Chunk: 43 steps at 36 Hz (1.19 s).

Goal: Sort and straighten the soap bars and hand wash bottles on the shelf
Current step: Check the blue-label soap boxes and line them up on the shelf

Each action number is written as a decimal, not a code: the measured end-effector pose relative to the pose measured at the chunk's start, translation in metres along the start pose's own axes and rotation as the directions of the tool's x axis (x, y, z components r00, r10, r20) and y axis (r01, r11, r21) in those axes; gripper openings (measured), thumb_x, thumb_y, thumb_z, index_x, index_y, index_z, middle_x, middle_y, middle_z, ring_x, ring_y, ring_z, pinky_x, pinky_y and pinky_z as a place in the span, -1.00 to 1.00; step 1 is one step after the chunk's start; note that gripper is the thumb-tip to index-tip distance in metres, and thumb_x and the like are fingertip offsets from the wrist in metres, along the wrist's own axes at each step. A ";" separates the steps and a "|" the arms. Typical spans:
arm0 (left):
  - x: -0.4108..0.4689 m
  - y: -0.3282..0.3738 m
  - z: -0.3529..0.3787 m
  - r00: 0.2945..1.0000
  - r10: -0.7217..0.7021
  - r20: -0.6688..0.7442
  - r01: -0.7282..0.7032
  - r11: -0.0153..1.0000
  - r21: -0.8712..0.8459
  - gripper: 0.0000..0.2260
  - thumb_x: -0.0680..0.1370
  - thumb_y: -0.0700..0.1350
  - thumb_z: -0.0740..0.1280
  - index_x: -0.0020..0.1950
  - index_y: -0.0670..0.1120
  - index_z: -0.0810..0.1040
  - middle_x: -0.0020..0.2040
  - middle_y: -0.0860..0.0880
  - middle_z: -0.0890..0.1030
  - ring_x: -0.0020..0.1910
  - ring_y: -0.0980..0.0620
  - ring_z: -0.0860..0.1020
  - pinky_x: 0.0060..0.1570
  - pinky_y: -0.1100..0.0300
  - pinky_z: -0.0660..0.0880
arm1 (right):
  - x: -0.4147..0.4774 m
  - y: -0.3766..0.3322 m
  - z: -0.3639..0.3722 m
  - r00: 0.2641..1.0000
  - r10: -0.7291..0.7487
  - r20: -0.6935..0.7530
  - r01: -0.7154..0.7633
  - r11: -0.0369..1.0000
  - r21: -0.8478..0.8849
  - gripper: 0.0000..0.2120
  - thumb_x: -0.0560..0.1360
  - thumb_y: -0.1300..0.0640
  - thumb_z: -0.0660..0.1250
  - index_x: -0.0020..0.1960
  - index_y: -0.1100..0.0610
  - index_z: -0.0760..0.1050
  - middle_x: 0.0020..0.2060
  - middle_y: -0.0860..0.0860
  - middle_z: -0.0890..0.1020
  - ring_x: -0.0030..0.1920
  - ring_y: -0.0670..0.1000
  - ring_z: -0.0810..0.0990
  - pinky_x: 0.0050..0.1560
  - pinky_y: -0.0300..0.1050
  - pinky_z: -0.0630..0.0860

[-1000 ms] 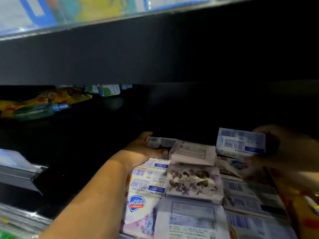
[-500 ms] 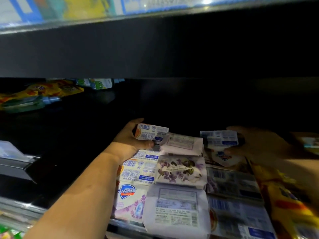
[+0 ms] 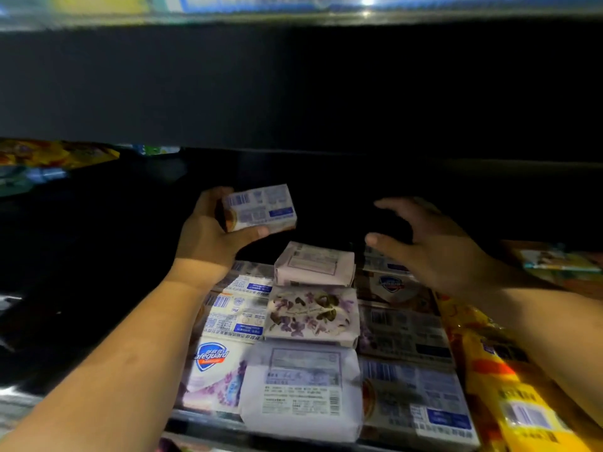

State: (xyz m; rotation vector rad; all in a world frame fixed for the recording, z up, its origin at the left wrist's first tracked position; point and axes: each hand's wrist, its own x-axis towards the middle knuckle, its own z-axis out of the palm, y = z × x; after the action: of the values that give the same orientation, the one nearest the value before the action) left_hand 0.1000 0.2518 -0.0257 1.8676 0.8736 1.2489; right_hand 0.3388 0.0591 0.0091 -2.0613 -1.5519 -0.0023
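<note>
Holding a small soap box [image 3: 261, 207] up in the air with the left hand [image 3: 208, 243], thumb under it and fingers curled round the far side, barcode side up. Lifted well above the rows of soap on the dark shelf [image 3: 98, 305], near the back of the left row. Holding nothing in the right hand [image 3: 434, 246], fingers spread wide, up over the back of the right row. Down the middle row, a pale pink bar [image 3: 315, 264] at the back, then a flowery bar [image 3: 311, 313], then a white wrapped bar [image 3: 303, 393] at the front. Just left of that one, a Safeguard bar [image 3: 215, 370]. On the far right, yellow packs [image 3: 509, 402], blurry
</note>
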 end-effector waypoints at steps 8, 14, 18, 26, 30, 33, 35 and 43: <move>-0.010 0.042 0.019 0.958 0.189 0.214 -0.161 0.977 -0.142 -0.30 0.17 -0.06 0.70 0.19 0.11 0.43 0.02 0.24 0.63 0.06 0.28 0.60 0.03 0.35 0.53 | 0.005 -0.043 -0.011 0.981 -0.193 0.005 0.189 0.967 0.170 -0.01 0.38 -0.10 0.53 0.62 -0.11 -0.01 0.58 -0.13 0.18 0.46 -0.19 0.22 0.50 -0.03 0.28; -0.021 0.057 0.033 0.935 0.188 0.299 -0.125 0.968 -0.217 -0.33 0.17 -0.05 0.64 0.20 0.15 0.42 0.01 0.28 0.64 0.06 0.25 0.61 0.00 0.36 0.53 | -0.001 -0.042 -0.016 0.984 -0.177 -0.017 0.177 0.980 0.095 -0.21 0.40 -0.09 0.52 0.54 -0.06 0.27 0.41 -0.13 0.39 0.24 -0.26 0.34 0.12 -0.61 0.24; -0.023 0.062 0.037 0.918 0.147 0.369 -0.045 0.962 -0.270 -0.20 0.23 -0.07 0.67 0.31 0.20 0.29 0.26 0.16 0.55 0.25 0.25 0.54 0.12 0.31 0.52 | -0.005 -0.032 -0.021 0.983 -0.180 -0.033 0.178 0.983 -0.054 -0.22 0.37 -0.27 0.41 0.49 0.05 0.38 0.45 0.00 0.42 0.39 0.05 0.44 0.39 -0.02 0.44; -0.039 0.031 0.000 0.818 -0.152 0.555 0.042 0.978 0.206 0.25 0.00 0.59 0.39 0.56 0.27 -0.11 0.51 0.31 0.12 0.47 0.24 0.19 0.47 0.18 0.18 | -0.016 0.010 -0.029 0.991 -0.072 -0.114 0.051 0.982 -0.180 -0.29 0.35 -0.11 0.58 0.41 0.07 0.47 0.37 0.03 0.51 0.34 0.06 0.47 0.12 -0.31 0.25; -0.043 0.008 -0.028 0.793 -0.245 0.558 -0.111 0.842 0.529 0.16 0.15 0.72 -0.25 0.53 0.11 0.33 0.55 0.24 0.04 0.58 0.03 0.14 0.54 0.05 0.09 | -0.014 0.025 -0.024 0.998 0.005 -0.061 -0.021 0.968 -0.249 -0.30 0.38 -0.18 0.53 0.44 -0.01 0.43 0.38 -0.02 0.48 0.33 0.03 0.47 0.12 -0.26 0.31; -0.047 -0.001 -0.046 0.856 -0.232 0.462 -0.113 0.788 0.605 0.09 0.24 0.68 -0.26 0.44 0.05 0.49 0.52 0.08 0.35 0.50 -0.02 0.33 0.47 0.06 0.24 | -0.010 0.033 -0.017 0.993 0.107 0.049 -0.098 0.984 -0.151 -0.42 0.42 -0.17 0.51 0.36 0.00 0.49 0.27 -0.04 0.56 0.17 -0.05 0.53 0.11 -0.16 0.47; -0.056 -0.007 -0.053 0.869 -0.257 0.423 -0.126 0.711 0.692 0.03 0.25 0.69 -0.18 0.49 0.13 0.39 0.44 0.02 0.47 0.39 -0.05 0.45 0.37 0.03 0.37 | -0.007 0.034 -0.017 0.980 0.103 0.168 -0.089 0.992 -0.088 -0.52 0.49 -0.11 0.46 0.35 0.02 0.51 0.26 -0.06 0.59 0.14 -0.13 0.52 0.08 -0.25 0.46; -0.092 0.010 -0.053 0.918 -0.259 0.299 -0.050 0.674 0.737 -0.40 0.49 0.43 0.10 0.46 0.19 0.31 0.13 -0.01 0.63 0.10 -0.11 0.59 0.02 0.08 0.48 | 0.002 0.028 -0.021 0.901 0.183 0.394 -0.141 0.981 -0.132 -0.47 0.64 0.08 0.28 0.56 0.09 0.24 0.47 0.07 0.41 0.40 0.06 0.42 0.23 -0.27 0.35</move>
State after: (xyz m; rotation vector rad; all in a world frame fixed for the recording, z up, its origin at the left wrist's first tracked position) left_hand 0.0240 0.1801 -0.0446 2.5169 1.3673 0.3986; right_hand 0.3713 0.0469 0.0150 -2.3762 -1.6321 0.4463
